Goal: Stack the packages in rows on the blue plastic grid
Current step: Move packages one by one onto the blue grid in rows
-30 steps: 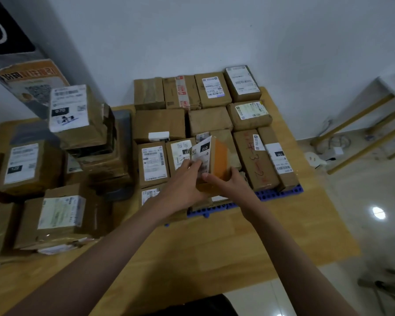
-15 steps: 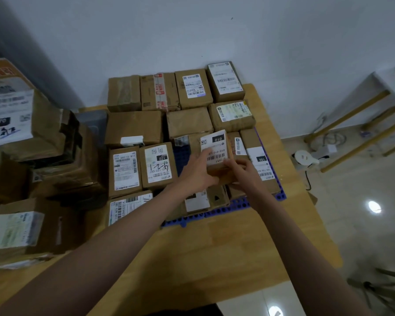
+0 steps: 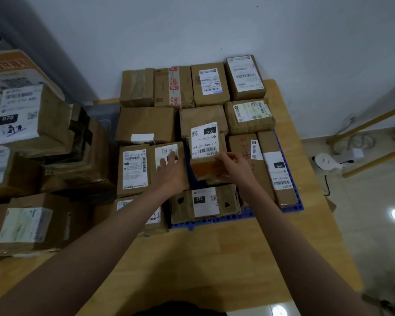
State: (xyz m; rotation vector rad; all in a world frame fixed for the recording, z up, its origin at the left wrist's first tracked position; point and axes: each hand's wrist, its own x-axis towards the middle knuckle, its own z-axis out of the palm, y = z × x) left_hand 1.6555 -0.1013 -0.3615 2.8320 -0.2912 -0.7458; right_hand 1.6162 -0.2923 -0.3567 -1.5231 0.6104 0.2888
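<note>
Several brown packages lie in rows on the blue plastic grid (image 3: 290,207), which shows at the front and right edges. My right hand (image 3: 232,164) grips the near end of the package labelled 010 (image 3: 204,140), tilted over a dark gap in the third row. My left hand (image 3: 171,173) rests flat with straight fingers on the neighbouring package with a white label (image 3: 167,151). In front lies the package labelled 220 (image 3: 203,202). To the right lies the long package labelled 150 (image 3: 277,169).
The grid sits on a wooden table (image 3: 214,258) against a white wall. A pile of unsorted packages (image 3: 55,144) stands at the left, topped by the box labelled 070 (image 3: 16,115). Right of the table are gold shelf legs (image 3: 369,142) and cables on the tiled floor.
My left hand has let go of the 010 package and moved left onto the neighbouring package. My right hand alone now holds the 010 package, lowered further into the gap.
</note>
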